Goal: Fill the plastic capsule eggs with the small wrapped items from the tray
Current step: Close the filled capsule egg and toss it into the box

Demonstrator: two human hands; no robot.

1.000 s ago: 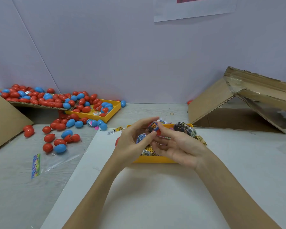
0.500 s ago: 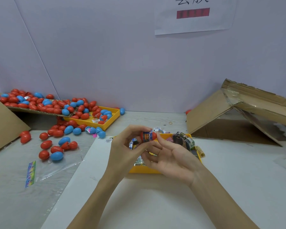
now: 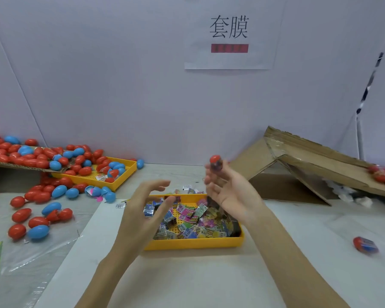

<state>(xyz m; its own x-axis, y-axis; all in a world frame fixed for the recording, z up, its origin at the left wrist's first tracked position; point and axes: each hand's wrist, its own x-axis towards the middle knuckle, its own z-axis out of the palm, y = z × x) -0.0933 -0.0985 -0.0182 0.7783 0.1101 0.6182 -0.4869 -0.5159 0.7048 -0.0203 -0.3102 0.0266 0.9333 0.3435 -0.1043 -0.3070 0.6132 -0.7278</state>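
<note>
Cardboard flaps [image 3: 309,161] right, loose eggs [image 3: 38,221] left, tray [image 3: 193,243] between.

A red capsule egg [image 3: 216,163], blurred, sits upright in the right grip [image 3: 229,192]; below it, the yellow tray [image 3: 193,243] holds colourful wrapped items [image 3: 191,218].

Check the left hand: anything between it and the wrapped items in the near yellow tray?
Nothing visible. The left hand hangs open over the left end of the yellow tray, fingers spread, and the wrapped items lie uncovered below. The right hand is raised to the right, holding a red egg at its fingertips, off that path.
</note>
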